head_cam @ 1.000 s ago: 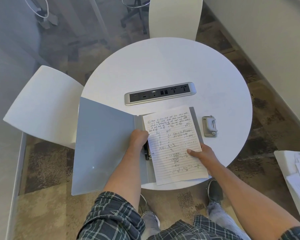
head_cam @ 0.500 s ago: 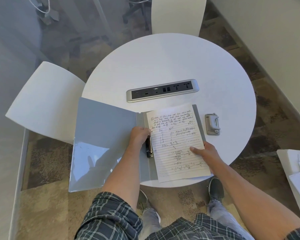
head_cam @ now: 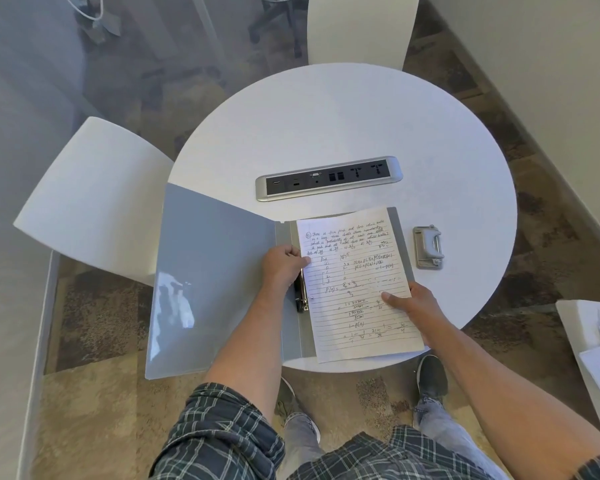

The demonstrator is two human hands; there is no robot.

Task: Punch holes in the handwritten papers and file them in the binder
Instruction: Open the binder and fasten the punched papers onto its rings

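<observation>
Pinching paper (head_cam: 355, 289) edges: left hand (head_cam: 282, 268) beside binder (head_cam: 215, 282) rings, right hand (head_cam: 413, 301) opposite.

The left hand (head_cam: 284, 268) lay knuckles up, fingers curled downward, its bare forearm reaching forward from a rolled plaid sleeve. The right hand (head_cam: 413, 301) rested flatter, thumb extended leftward, its forearm angled in from the lower right.

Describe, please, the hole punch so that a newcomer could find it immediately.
Start at the round white table and find the open grey binder at its near edge. Just right of the binder lies the small grey metal hole punch, alone on bare tabletop. Unlike the long silver socket strip, it is squat, with a curved lever.
</observation>
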